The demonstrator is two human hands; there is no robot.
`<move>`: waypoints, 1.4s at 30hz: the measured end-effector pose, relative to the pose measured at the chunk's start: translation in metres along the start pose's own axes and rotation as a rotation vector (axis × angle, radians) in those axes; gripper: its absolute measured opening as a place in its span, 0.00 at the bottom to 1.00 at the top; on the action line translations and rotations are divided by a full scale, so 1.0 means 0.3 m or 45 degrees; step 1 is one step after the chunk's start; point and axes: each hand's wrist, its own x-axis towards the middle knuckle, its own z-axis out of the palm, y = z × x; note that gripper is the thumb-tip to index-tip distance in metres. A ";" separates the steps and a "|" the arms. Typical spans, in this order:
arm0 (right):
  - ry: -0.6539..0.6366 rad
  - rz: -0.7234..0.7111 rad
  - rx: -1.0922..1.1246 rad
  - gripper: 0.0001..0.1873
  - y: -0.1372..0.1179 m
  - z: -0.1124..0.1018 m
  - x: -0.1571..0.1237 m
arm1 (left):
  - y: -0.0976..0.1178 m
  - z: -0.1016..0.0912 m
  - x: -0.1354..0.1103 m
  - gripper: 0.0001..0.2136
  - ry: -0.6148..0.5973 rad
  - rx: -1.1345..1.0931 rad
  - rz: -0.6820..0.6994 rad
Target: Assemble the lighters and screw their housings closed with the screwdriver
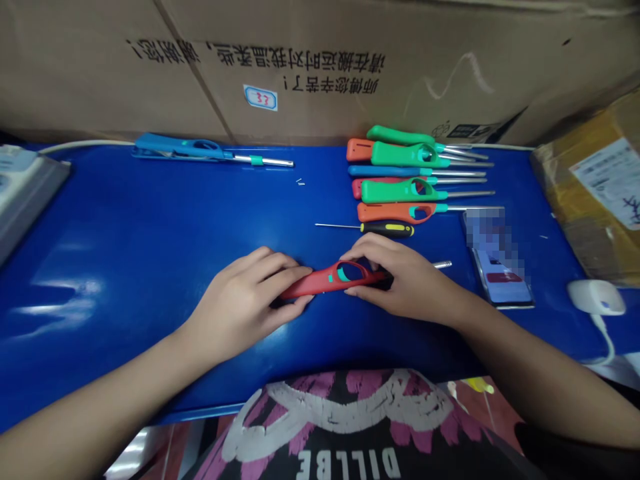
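Observation:
A red long-necked lighter with a teal trigger lies across both hands, just above the blue table. My left hand is closed round its handle end. With thumb and fingers, my right hand grips the part beyond the trigger loop and covers most of the metal neck; only the silver tip shows past the hand. A screwdriver with a black and yellow handle lies just beyond my right hand. Further back, several green, orange, red and blue lighters lie in a stack, necks pointing right.
A blue lighter lies at the back left, near small white bits. A phone and a white charger are on the right. Cardboard boxes line the back and right; a grey-white device stands at the left edge.

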 end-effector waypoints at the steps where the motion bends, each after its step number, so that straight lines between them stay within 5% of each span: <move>1: -0.001 0.004 -0.004 0.17 -0.001 -0.001 0.000 | 0.000 0.000 0.000 0.14 0.000 0.003 0.003; 42: 0.003 0.008 -0.044 0.17 -0.005 0.012 0.001 | 0.025 -0.011 -0.017 0.12 0.002 -0.047 -0.115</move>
